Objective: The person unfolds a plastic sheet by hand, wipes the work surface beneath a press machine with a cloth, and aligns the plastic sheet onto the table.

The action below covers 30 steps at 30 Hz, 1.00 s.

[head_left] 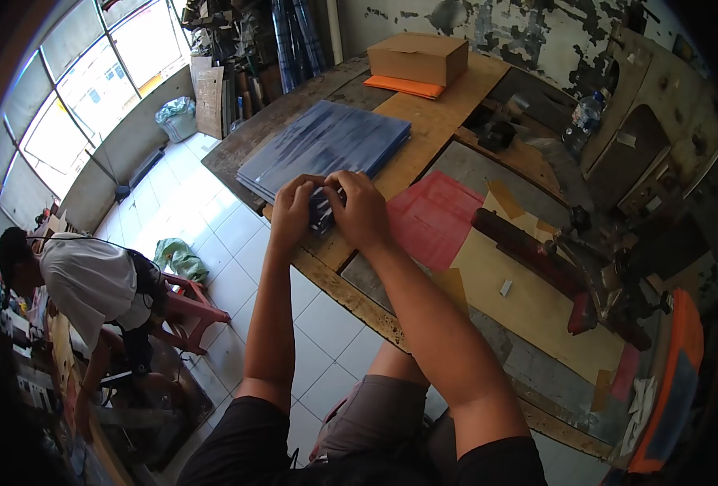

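My left hand [294, 209] and my right hand [359, 209] are close together, with fingers bent and fingertips nearly meeting. Between them is a small glossy piece of bluish plastic [320, 212], mostly covered by the fingers; its exact kind cannot be made out. Both hands are closed on it. Just beyond them, a stack of bluish translucent plastic sheets [326, 142] lies on the worn wooden table [237, 154]. To the right of my right hand, a flat pink-red sheet [434, 219] rests on the work surface.
A cardboard box [418, 61] sits partly over orange sheets [403, 87] at the table's back. A machine with a dark red bar [529, 251] stands at right, above a taped cream board [529, 312]. A small white block [505, 287] lies there. At left, another person [91, 279] bends near a pink stool [197, 312].
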Each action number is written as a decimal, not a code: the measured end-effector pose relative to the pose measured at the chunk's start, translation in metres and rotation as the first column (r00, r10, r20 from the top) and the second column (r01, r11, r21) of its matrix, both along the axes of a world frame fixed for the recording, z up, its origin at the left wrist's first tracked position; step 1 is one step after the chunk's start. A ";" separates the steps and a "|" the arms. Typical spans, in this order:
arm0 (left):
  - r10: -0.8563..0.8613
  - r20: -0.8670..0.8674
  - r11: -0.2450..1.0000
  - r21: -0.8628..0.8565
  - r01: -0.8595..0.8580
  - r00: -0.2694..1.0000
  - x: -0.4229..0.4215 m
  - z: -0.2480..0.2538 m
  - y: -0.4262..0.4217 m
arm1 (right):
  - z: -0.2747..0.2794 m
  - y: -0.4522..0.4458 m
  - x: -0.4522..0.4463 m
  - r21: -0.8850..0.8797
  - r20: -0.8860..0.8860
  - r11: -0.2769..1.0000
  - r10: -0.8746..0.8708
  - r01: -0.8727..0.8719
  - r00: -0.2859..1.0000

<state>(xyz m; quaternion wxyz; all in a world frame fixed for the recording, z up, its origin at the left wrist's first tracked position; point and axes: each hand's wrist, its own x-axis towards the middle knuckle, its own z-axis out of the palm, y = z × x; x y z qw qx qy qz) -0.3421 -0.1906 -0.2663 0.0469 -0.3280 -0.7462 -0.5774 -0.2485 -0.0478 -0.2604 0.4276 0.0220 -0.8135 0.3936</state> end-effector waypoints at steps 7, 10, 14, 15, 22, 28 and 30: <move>0.100 -0.054 0.988 -0.112 -0.105 0.994 0.012 0.011 0.000 | -0.003 0.000 -0.003 0.007 0.010 1.000 0.002 -0.002 1.000; 0.068 0.007 0.995 -0.074 -0.068 0.998 0.007 0.007 -0.001 | -0.002 0.001 -0.003 -0.006 0.015 1.000 0.005 -0.005 1.000; 0.051 0.075 0.997 -0.059 -0.046 0.996 0.009 0.012 -0.001 | -0.003 0.001 -0.003 0.005 0.011 1.000 0.004 -0.004 1.000; 0.046 0.098 0.998 -0.048 -0.042 0.994 0.008 0.011 -0.001 | -0.004 0.001 -0.004 0.014 0.009 1.000 0.001 -0.001 1.000; 0.000 0.179 1.000 0.007 -0.001 0.984 0.007 0.012 -0.001 | -0.007 0.002 -0.006 0.064 -0.014 0.997 -0.047 0.047 0.999; 0.013 0.161 1.000 -0.021 -0.010 0.987 0.011 0.018 -0.002 | -0.006 0.002 -0.005 0.087 -0.024 0.994 -0.062 0.064 0.998; -0.024 0.170 1.000 -0.012 0.027 0.985 0.008 0.013 -0.004 | -0.007 0.002 -0.007 0.095 -0.044 0.993 -0.061 0.065 0.997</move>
